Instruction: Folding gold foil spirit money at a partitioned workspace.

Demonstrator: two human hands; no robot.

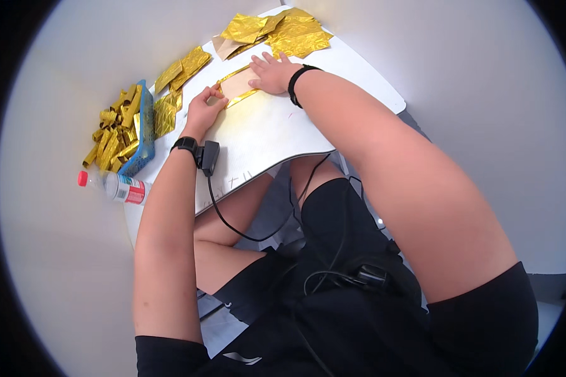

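Note:
A sheet of gold foil paper (238,84) lies on the white table, its tan side up and gold strips folded along its long edges. At its left end, the thumb and fingers of my left hand (206,108) are pinched together on the edge. My right hand (273,74) lies on the right end of the sheet with fingers spread, covering that part. Beyond my hands, crumpled gold sheets (299,34) sit at the table's far edge, and folded gold pieces (185,68) lie to the left.
A blue basket (146,122) of rolled gold foil pieces (116,129) stands at the left edge. A clear bottle with a red cap (127,188) lies nearby. From a black device (209,157) at my left wrist, a cable (233,234) hangs over the table's curved front edge.

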